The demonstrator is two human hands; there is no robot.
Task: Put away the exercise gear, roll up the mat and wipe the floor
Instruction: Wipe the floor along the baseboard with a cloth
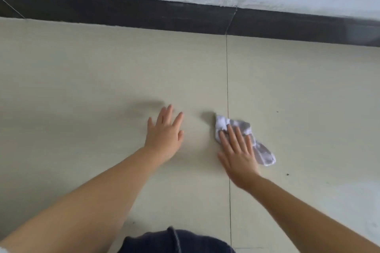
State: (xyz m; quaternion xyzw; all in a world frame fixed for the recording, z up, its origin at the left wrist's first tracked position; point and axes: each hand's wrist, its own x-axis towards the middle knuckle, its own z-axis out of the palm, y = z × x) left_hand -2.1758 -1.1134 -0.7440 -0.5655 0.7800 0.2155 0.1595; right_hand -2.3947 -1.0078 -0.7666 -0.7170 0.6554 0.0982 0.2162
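Right hand [239, 155], fingers flat, presses a soft, light white cloth [244, 138] at centre-right; left hand [164, 134] rests open, empty, on the floor tile [82, 80].

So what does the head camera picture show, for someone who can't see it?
A right hand presses a white cloth flat on a pale tiled floor. The left hand lies flat beside it, apart, below a dark skirting.

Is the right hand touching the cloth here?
Touching. In the head view, the right hand lies with straight fingers flat on top of the cloth, pressing it to the floor.
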